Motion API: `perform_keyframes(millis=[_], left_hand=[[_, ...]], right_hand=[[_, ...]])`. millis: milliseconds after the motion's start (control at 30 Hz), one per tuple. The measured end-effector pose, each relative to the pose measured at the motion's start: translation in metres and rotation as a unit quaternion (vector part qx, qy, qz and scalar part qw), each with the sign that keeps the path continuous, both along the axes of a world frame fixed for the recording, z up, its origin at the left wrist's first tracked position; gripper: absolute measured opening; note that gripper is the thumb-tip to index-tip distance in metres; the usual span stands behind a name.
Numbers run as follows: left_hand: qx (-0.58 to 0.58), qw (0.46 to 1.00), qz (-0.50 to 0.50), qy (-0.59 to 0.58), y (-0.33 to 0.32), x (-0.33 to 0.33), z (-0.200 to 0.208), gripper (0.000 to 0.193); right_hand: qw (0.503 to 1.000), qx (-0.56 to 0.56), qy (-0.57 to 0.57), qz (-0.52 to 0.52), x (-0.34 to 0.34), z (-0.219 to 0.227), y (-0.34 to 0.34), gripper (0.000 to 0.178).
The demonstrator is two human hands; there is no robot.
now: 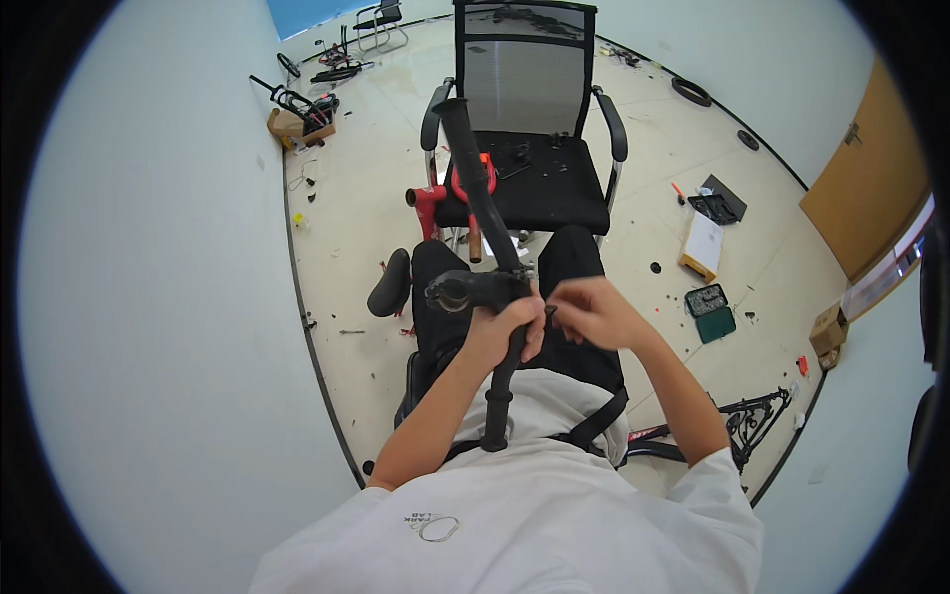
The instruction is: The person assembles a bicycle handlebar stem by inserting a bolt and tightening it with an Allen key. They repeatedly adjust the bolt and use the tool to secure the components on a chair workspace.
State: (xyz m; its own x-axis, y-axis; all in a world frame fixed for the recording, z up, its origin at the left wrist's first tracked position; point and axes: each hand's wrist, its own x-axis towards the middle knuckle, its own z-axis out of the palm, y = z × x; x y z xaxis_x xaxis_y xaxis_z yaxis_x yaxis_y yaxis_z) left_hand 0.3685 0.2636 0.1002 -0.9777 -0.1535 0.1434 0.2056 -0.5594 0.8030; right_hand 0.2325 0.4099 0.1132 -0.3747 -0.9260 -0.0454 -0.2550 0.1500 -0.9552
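Observation:
A black bicycle handlebar (pixel 485 213) with dark grips runs lengthwise over my lap, its far end raised toward the chair. The black stem (pixel 477 289) is attached at its middle, with the round clamp opening facing left. My left hand (pixel 505 332) is wrapped round the bar and stem at the clamp. Just to the right of the clamp is my right hand (pixel 594 312), its thumb and fingers pinched together. A small dark bit shows at those fingertips, too small to name.
A black office chair (pixel 534 183) stands ahead, with a red frame part (pixel 426 208) at its front left edge. A bicycle saddle (pixel 392 284) is by my left knee. To the right lie a green tool case (pixel 714 324), a white box (pixel 703 243) and a black bike frame (pixel 752 421).

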Motion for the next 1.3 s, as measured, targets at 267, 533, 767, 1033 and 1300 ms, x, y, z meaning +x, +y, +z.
perform_keyframes(millis=[267, 533, 767, 1033, 1300], left_hand=[[0.016, 0.995, 0.086, -0.044, -0.001, -0.003, -0.011, 0.021], [0.034, 0.999, -0.035, 0.003, 0.000, -0.001, -0.017, 0.060], [0.026, 1.000, -0.008, -0.012, -0.003, 0.000, -0.012, 0.063], [0.051, 0.999, -0.007, 0.012, -0.006, -0.001, -0.014, 0.063], [-0.012, 0.996, 0.042, -0.084, 0.003, 0.000, -0.011, 0.064]], right_hand=[[0.950, -0.061, -0.093, 0.293, 0.055, 0.060, 0.044, 0.047], [0.991, 0.005, 0.132, 0.030, -0.020, 0.069, 0.016, 0.048], [0.981, 0.008, 0.179, 0.069, 0.017, 0.061, 0.028, 0.032], [0.964, 0.023, 0.072, 0.253, 0.031, 0.048, 0.036, 0.037], [0.995, -0.054, 0.049, 0.062, 0.010, 0.102, 0.023, 0.063]])
